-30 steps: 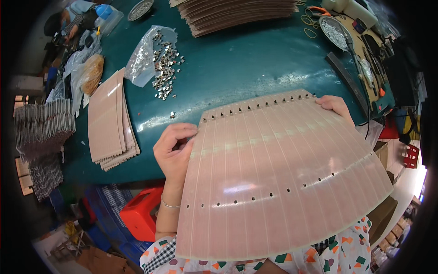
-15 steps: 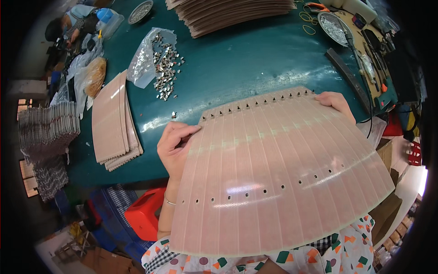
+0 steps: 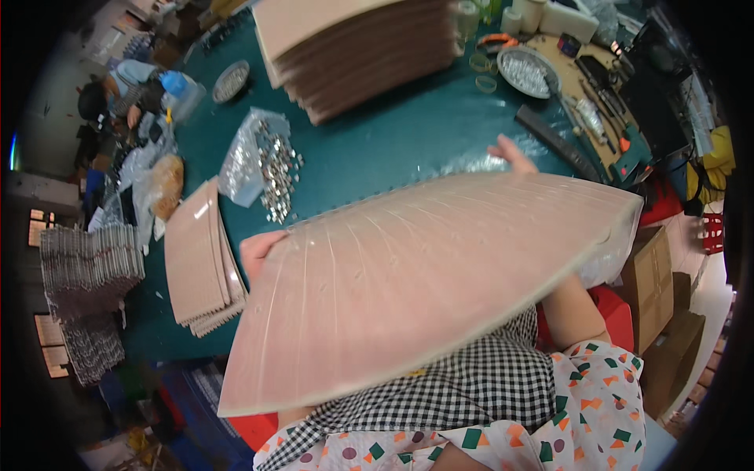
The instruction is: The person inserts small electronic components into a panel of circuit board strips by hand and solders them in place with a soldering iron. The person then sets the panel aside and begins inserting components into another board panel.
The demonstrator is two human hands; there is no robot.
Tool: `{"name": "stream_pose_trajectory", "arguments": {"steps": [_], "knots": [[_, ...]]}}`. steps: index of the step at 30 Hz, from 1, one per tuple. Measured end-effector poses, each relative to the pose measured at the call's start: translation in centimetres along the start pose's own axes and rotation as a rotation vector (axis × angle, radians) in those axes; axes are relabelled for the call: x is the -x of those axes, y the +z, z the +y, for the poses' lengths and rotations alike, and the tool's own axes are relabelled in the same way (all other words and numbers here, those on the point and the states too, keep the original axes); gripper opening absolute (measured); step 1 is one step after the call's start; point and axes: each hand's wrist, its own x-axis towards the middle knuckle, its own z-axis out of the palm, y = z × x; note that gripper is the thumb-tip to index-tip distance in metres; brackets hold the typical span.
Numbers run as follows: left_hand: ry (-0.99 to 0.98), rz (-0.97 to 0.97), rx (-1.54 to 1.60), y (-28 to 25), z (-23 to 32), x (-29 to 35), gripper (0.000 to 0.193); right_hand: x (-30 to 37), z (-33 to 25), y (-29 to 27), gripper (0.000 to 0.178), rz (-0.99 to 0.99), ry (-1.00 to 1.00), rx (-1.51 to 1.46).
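A large pale pink panel (image 3: 408,282), scored into many narrow strips, is held in front of me, bowed and tilted above the near table edge. My left hand (image 3: 259,251) grips its far left corner, fingers closed at the edge and partly hidden by the panel. Behind the far right edge, my right hand (image 3: 515,155) shows with its fingers stretched out and apart; the rest of that hand is covered by the panel. On the table's left side lie several smaller beige panels (image 3: 196,259) in a loose pile.
A tall stack of beige panels (image 3: 345,55) stands at the back of the green table (image 3: 377,157). Small metal pieces (image 3: 279,177) spill from a clear bag (image 3: 243,157). Bowls (image 3: 528,72) and tools are at right, cardboard boxes (image 3: 652,275) below. Another person (image 3: 129,86) works at far left.
The panel has tilted and turned, its near left corner swinging left. My left hand moved left and my right hand left, its fingers now stretched out. The view shifted, showing more of the back stack.
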Motion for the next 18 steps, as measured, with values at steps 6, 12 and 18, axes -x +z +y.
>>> {"name": "stream_pose_trajectory", "arguments": {"steps": [6,12,18], "knots": [[0.462,0.246,-0.396,2.6,9.1,-7.4,0.015,3.7,-8.8,-2.2,0.029,-0.326,-0.743,0.082],[0.699,-0.089,-0.292,3.1,13.6,-8.8,0.033,0.6,-15.7,-1.0,0.039,0.048,-0.814,0.26],[0.742,-0.159,-0.105,2.4,15.9,-7.0,0.04,-2.0,-13.0,-2.7,0.031,0.156,-0.812,0.18]]}}
